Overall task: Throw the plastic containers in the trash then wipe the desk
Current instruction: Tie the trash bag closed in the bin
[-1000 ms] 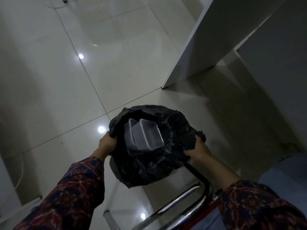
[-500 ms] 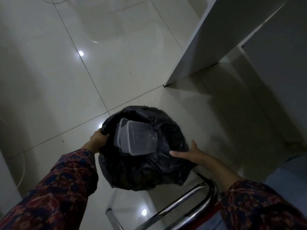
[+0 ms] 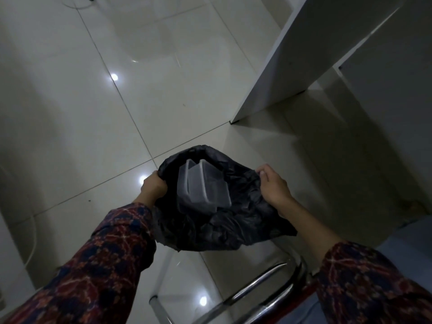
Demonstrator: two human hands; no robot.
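Note:
A black trash bag hangs open over the tiled floor. Clear plastic containers lie tilted inside its mouth, stacked against each other. My left hand grips the bag's left rim. On the other side, my right hand pinches the right rim and holds it up. Both sleeves are dark with a red pattern.
A white desk panel stands on the floor at the upper right, with a shadowed gap beside it. A chrome chair frame curves below the bag. A thin white cable runs along the left edge. The floor is glossy pale tile.
My right hand went from lying flat against the bag's side to pinching its right rim, higher up. The bag's mouth has spread wider and the containers have shifted inside.

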